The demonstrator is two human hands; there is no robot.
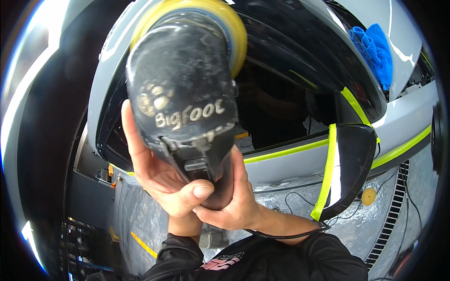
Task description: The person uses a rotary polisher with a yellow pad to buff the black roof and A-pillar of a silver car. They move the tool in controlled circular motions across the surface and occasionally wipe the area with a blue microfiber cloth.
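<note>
Raised close before me is a black polisher (183, 89) with a scuffed body and a blurred yellow foam pad (240, 40) at its far end. My left hand (159, 182) wraps its rear left side, thumb lying across the handle near a switch. From the right, my right hand (236, 201) grips the lower handle. A black power cord (281, 236) runs beside my right forearm. Beyond the polisher is a light grey car, with its dark side window (276, 107) behind the pad; whether the pad touches the car I cannot tell.
Yellow-green tape (290, 151) edges the window and the side mirror (354, 164), which juts out at right. A blue towel (375, 54) lies by the windscreen base. On the floor are cables, a round yellow pad (369, 196) and a drain grate (391, 215).
</note>
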